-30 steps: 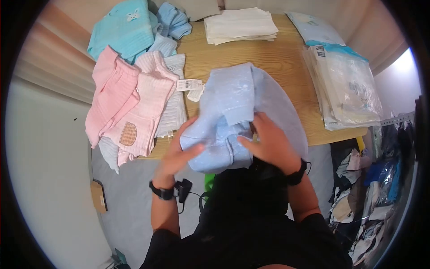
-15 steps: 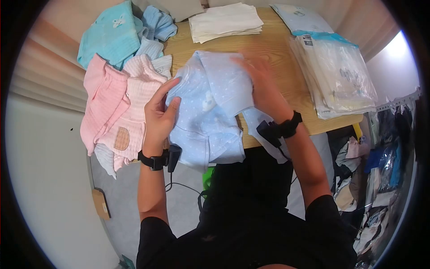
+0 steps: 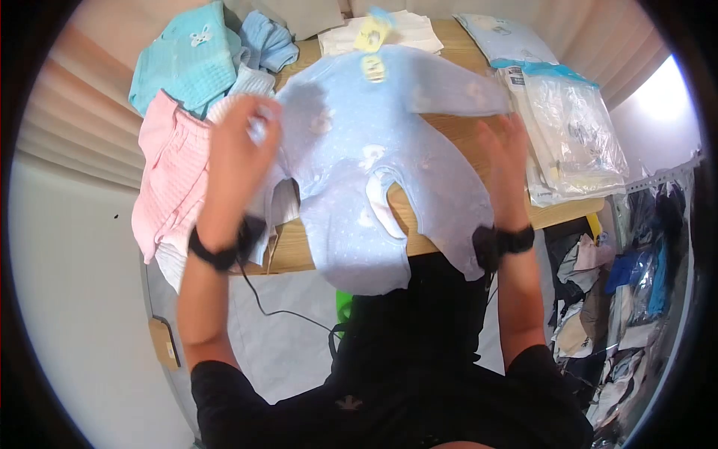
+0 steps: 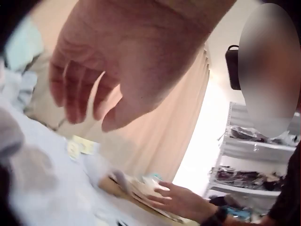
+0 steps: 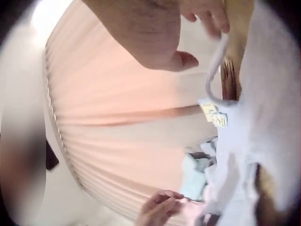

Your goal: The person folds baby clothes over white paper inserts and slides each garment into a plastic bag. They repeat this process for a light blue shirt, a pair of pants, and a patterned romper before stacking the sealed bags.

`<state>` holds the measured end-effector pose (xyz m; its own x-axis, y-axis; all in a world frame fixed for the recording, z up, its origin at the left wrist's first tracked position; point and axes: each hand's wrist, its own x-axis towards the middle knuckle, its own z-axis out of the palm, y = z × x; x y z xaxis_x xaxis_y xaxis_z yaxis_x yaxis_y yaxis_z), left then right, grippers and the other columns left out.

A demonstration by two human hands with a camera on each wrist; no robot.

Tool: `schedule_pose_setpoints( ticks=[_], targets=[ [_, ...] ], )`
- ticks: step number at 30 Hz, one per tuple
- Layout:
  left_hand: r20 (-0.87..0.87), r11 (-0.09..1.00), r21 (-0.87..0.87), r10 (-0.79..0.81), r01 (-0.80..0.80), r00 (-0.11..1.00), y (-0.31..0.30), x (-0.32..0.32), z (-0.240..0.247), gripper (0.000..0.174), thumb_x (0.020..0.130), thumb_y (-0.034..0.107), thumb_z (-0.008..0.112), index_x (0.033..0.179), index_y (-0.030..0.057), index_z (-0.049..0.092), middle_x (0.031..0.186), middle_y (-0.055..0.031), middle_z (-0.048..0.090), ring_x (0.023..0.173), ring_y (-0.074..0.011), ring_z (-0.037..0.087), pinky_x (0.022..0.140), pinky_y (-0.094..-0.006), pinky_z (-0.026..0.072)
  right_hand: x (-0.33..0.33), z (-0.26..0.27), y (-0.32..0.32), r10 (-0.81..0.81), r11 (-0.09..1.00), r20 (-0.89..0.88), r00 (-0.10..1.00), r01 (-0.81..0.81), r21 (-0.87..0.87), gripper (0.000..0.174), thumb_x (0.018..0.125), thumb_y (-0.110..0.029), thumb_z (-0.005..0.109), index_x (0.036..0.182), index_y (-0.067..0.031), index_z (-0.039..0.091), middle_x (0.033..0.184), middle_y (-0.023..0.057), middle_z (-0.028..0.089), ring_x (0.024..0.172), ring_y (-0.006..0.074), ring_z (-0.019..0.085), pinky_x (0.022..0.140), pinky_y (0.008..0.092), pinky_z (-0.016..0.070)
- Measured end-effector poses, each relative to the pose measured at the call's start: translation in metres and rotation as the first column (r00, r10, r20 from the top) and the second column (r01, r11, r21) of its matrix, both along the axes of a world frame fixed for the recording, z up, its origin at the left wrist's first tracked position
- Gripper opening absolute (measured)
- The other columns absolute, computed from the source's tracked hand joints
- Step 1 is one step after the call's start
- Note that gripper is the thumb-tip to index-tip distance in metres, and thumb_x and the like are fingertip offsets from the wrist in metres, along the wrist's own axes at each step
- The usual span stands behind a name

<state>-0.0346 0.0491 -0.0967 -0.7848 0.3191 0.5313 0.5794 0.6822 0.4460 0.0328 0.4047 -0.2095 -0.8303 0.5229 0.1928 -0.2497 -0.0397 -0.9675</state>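
Observation:
A pale blue baby romper (image 3: 351, 142) with white dots and animal prints lies spread over the table edge, legs toward the person. Yellow tags (image 3: 372, 67) sit at its neck. My left hand (image 3: 243, 150) is raised at the romper's left side, its fingers loosely bent; in the left wrist view nothing shows between thumb and fingers. On the other side, my right hand (image 3: 506, 161) has its fingers extended close to the cuff of the right-hand sleeve (image 3: 464, 93). In the right wrist view, its fingertips overlap that sleeve end.
Pink baby clothes (image 3: 168, 179) lie on the left, below a folded turquoise garment (image 3: 183, 60). White sheets (image 3: 419, 30) are stacked at the back of the wooden table (image 3: 288, 251). Clear plastic packages (image 3: 576, 135) lie on the right, near a rack of clothes (image 3: 636, 292).
The bunched romper has been unfolded and spread out, its sleeve now stretched right and its tags showing at the top. Both hands have moved outward, away from its middle.

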Motion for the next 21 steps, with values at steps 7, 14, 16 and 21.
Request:
schedule_pose_setpoints(
  ticks=[7,14,16,21],
  targets=[
    [0.349,0.912,-0.387,0.008,0.136,0.937,-0.003,0.109,-0.078,0.052,0.087,0.029,0.075,0.128,0.0037,0.056,0.123,-0.0237,0.059,0.115,-0.0403,0.057,0.098,-0.0444,0.0464,0.087,-0.019,-0.013,0.144,0.320,0.237,0.961,-0.271,0.908,0.051,0.084,-0.017,0.072,0.133,-0.0118,0.060,0.146,0.0133,0.048,0.140,0.0410,0.037,0.112,0.0528,0.0342],
    [0.830,0.996,-0.050,0.079,-0.068,0.552,-0.028,0.115,-0.045,0.052,0.091,0.022,0.072,0.135,0.0032,0.050,0.134,-0.0276,0.055,0.123,-0.0335,0.057,0.100,-0.0420,0.0468,0.126,-0.003,-0.046,0.015,0.276,0.327,0.945,-0.319,0.907,0.046,0.083,-0.020,0.073,0.128,-0.0118,0.064,0.145,0.0121,0.049,0.128,0.0402,0.044,0.107,0.0521,0.0365],
    [0.901,0.970,0.082,0.026,-0.230,0.432,-0.040,0.112,-0.045,0.055,0.093,0.020,0.072,0.139,0.0042,0.046,0.133,-0.0263,0.056,0.123,-0.0285,0.057,0.100,-0.0392,0.0469,0.130,-0.005,-0.047,0.028,0.316,0.320,0.947,-0.312,0.896,0.046,0.083,-0.019,0.073,0.127,-0.0112,0.064,0.144,0.0121,0.050,0.126,0.0402,0.045,0.107,0.0524,0.0365],
    [0.764,0.901,0.327,-0.075,-0.284,0.641,-0.046,0.119,-0.071,0.068,0.095,0.018,0.068,0.154,0.0082,0.034,0.134,-0.0190,0.056,0.123,-0.0229,0.054,0.101,-0.0360,0.0446,0.130,-0.002,-0.053,0.008,0.321,0.339,0.941,-0.324,0.890,0.048,0.082,-0.017,0.073,0.128,-0.0101,0.062,0.141,0.0131,0.052,0.129,0.0417,0.043,0.108,0.0527,0.0362]
  ],
)
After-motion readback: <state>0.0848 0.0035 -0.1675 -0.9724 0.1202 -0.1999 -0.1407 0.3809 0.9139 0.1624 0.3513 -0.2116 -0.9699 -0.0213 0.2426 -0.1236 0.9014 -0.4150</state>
